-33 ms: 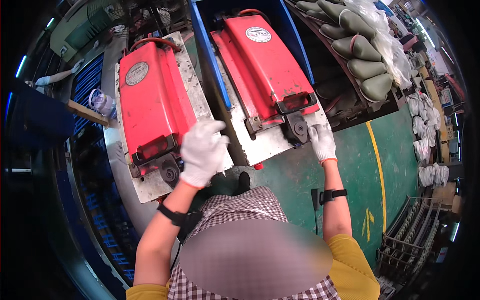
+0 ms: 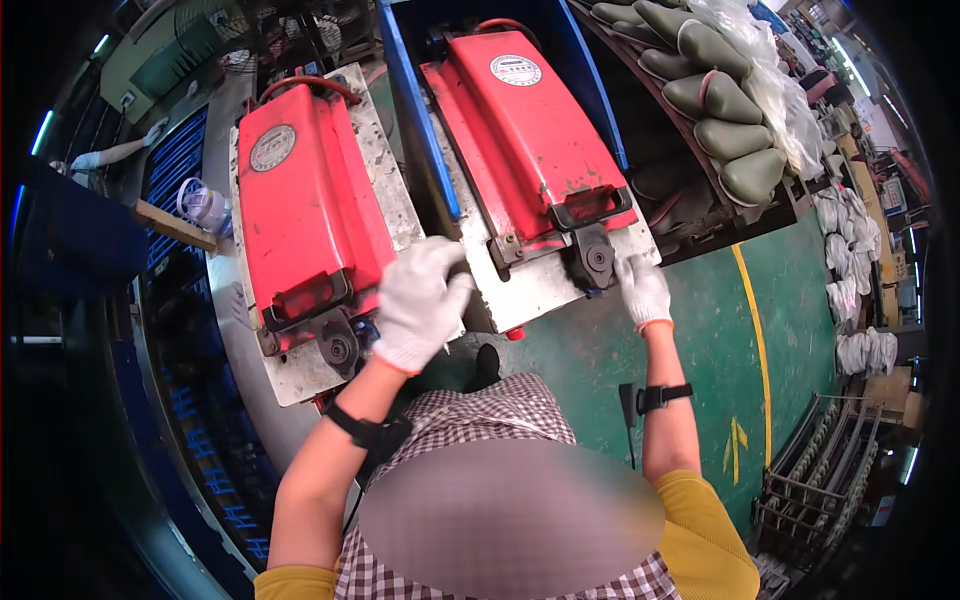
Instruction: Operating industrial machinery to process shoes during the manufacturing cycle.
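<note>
Two long red metal covers lie before me, the left red cover [image 2: 305, 200] and the right red cover [image 2: 530, 115], each on a worn white plate. Black handles and round-ended black latches sit at their near ends. My left hand [image 2: 425, 305], in a white glove, is over the near right corner of the left plate [image 2: 385, 165]. Its thumb and fingers are apart, with nothing seen between them. My right hand [image 2: 643, 290], also gloved, is at the near corner of the right plate [image 2: 545, 295], beside the black latch [image 2: 597, 260]. Its fingers look curled; what they hold is hidden.
A blue frame [image 2: 597, 100] surrounds the right cover's far part. Beyond it, green shoe-shaped pieces [image 2: 735, 135] line a rack. Wire rack [image 2: 815, 470] stands at the lower right, on the green floor [image 2: 700, 370]. Another person's gloved hand [image 2: 85, 162] shows far left.
My left hand has shifted a little to the right, away from the left latch, uncovering more of it. My right hand has sunk very slightly beside the right latch. The covers stay put.
</note>
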{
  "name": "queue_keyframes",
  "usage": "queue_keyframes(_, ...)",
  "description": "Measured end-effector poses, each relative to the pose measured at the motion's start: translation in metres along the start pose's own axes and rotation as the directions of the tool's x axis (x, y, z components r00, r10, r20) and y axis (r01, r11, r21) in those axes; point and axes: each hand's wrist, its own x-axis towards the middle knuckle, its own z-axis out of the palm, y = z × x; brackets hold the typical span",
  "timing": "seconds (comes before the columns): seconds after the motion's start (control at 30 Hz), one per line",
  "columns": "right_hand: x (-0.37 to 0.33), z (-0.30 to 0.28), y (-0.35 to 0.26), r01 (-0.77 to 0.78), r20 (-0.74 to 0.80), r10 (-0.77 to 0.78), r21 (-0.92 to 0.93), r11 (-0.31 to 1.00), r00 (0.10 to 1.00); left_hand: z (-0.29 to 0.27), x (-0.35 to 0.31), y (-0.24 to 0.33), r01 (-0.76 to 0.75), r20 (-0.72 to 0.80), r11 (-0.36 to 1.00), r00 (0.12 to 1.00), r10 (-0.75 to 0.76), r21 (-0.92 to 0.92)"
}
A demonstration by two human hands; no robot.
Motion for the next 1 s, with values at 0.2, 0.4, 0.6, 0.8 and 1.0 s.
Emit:
queue_keyframes(0.2, -0.091, 0.002, -0.047, -0.266, 0.467, 0.141, 0.213, 0.940, 0.873, 0.062, 0.013, 0.020, -0.101, 0.146, 0.995, 0.984, 0.103, -0.024)
queue_keyframes(0.4, -0.076, -0.027, -0.063, -0.143, 0.017, 0.153, 0.465, 0.874, 0.988, 0.063, 0.036, 0.029, -0.365, 0.120, 0.929, 0.926, 0.357, 0.053)
queue_keyframes(0.6, 0.020, -0.023, -0.093, 0.470, -0.243, -0.403, 0.439, 0.765, 0.882, 0.021, 0.110, 0.058, -0.470, -0.148, 0.881, 0.869, 0.472, 0.047)
queue_keyframes(0.8, 0.137, 0.022, -0.144, 0.205, -0.145, -0.190, 0.095, 0.974, 0.971, -0.017, 0.194, 0.083, -0.465, -0.419, 0.877, 0.777, 0.469, 0.120)
queue_keyframes(1.0, 0.176, 0.023, -0.145, 0.158, -0.082, -0.139, 0.316, 0.936, 0.987, -0.061, 0.253, 0.091, -0.426, -0.490, 0.892, 0.751, 0.442, 0.152)
